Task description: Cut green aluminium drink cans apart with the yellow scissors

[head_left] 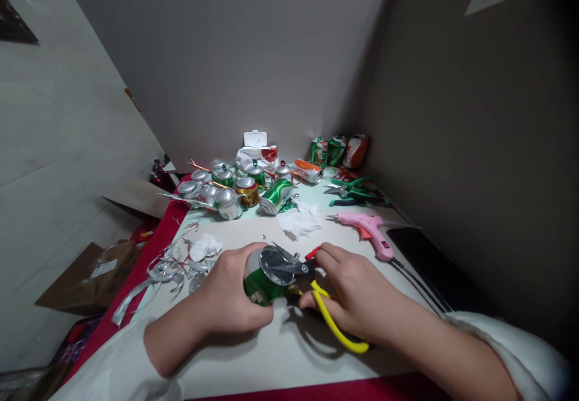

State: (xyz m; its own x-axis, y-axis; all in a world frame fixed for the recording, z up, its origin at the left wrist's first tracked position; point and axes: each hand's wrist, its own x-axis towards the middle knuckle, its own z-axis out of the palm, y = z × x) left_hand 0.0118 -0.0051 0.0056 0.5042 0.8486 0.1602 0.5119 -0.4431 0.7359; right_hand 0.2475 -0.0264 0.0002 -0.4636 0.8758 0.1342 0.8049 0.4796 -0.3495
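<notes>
My left hand (230, 292) is wrapped round a green and silver can (262, 286), tilted so that its end faces right. My right hand (350, 286) grips snips (341, 328) with yellow and red handles. The snips' dark blades are spread, one of them lying across the can's end near its rim. Whether the blades have cut into the metal I cannot tell. Crumpled white tissue (301, 221) lies just beyond the hands.
Several cut cans with lids (228, 203) stand at the back left, near a wipes pack (257, 156). Metal strips (169, 271) lie at left. A pink glue gun (368, 227), green-handled pliers (357, 198) and a black pad (420, 262) are at right. Crushed cans (337, 151) stand behind.
</notes>
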